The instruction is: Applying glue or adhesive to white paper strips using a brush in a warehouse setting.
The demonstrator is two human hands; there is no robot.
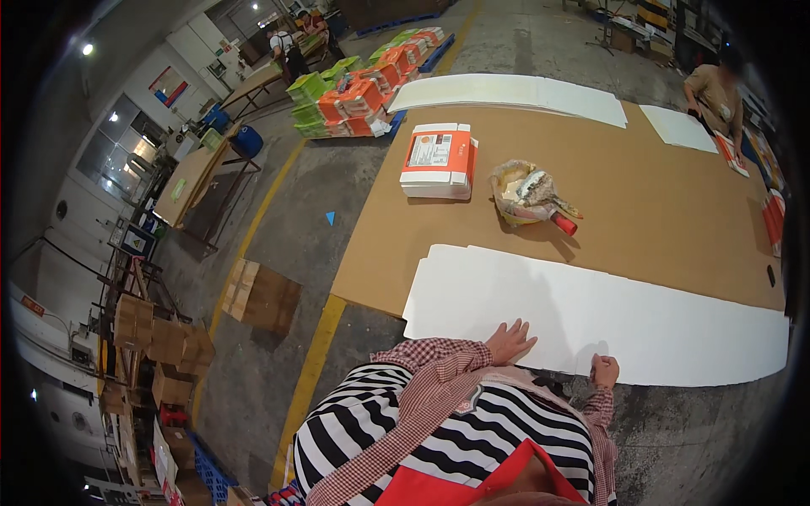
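Several long white cardboard sheets (675, 329) lie fanned along the near edge of the brown table (658, 211). My left hand (511, 342) rests flat on them near their left part, fingers spread. Further right, my right hand (604, 371) is curled closed at the sheets' near edge; whether anything is between its fingers is hidden. Beyond the sheets stands a plastic-lined bowl (506, 198) of pale paste, with a smeared brush (540, 192) lying across it and a red handle end (564, 223) sticking out.
Orange and white flattened boxes (437, 162) are stacked at the table's far left. More white sheets (515, 91) lie along its far edge. Another person (715, 97) handles a box at the far right. A carton (261, 295) stands on the floor at left; loaded pallets (363, 101) stand beyond.
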